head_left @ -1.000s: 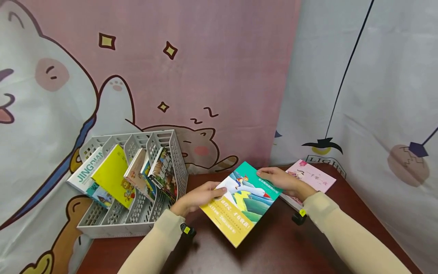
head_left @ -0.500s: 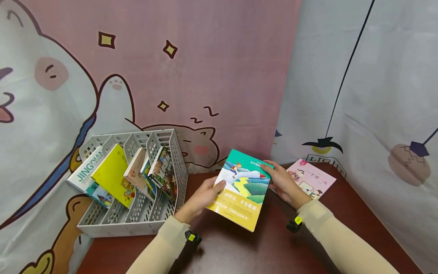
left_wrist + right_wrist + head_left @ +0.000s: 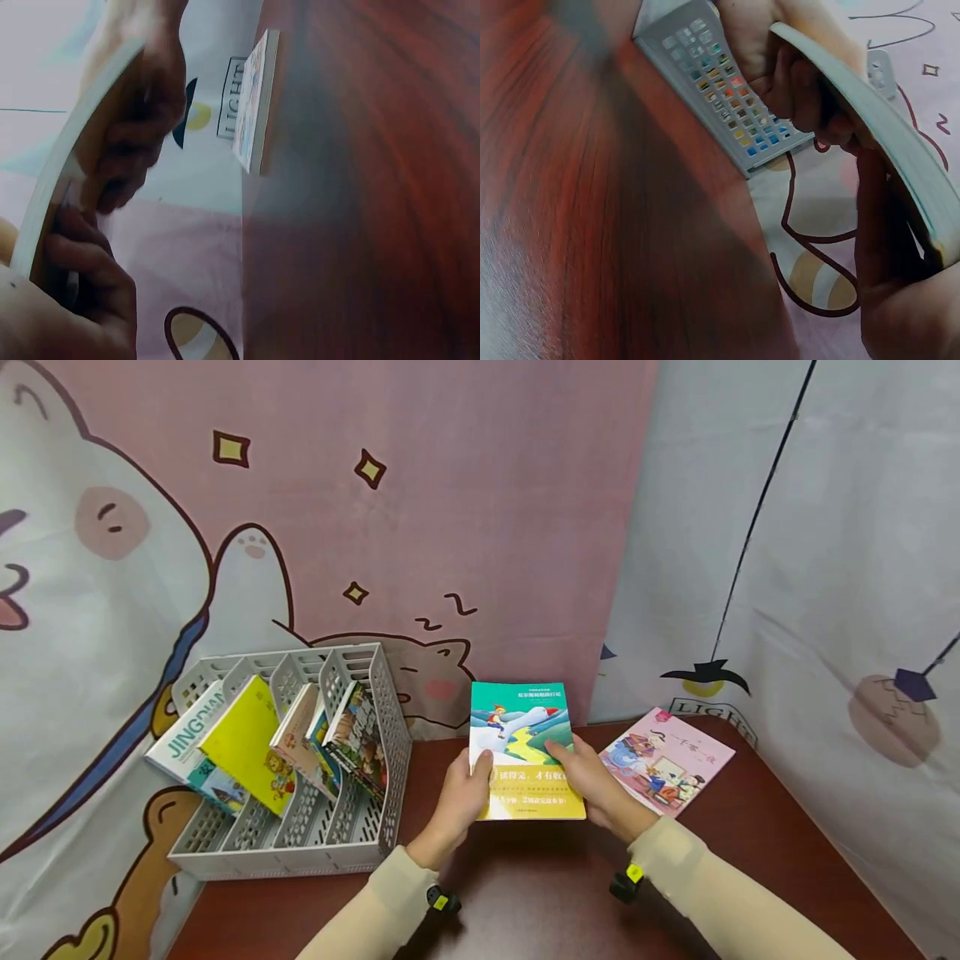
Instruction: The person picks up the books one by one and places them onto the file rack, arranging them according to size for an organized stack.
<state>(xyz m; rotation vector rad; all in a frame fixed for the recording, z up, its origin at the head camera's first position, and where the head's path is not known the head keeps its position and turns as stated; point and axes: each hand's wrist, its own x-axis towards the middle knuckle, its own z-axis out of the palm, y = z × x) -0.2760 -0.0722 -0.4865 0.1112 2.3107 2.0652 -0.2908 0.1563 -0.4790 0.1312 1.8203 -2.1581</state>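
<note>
A picture book (image 3: 525,718) with a green top, a goose scene and a yellow lower band is held up over the table, its cover facing the head camera. My left hand (image 3: 462,789) grips its left edge, thumb on the cover and fingers curled behind. On the right edge, my right hand (image 3: 592,779) does the same, thumb across the cover. Both wrist views show the book's page edge (image 3: 71,142) bowed slightly, with fingers (image 3: 802,86) bent beneath it. To the right lies a pink book (image 3: 667,764), flat on the table.
At the left stands a grey slotted file rack (image 3: 285,860) holding several books, among them a yellow one (image 3: 251,743) leaning in its compartment. The brown table (image 3: 540,893) ends at a printed cloth backdrop (image 3: 487,510) behind and to the right.
The goose book has turned from slanted to nearly upright in view. My right hand has moved left and down along its edge, uncovering more of the pink book.
</note>
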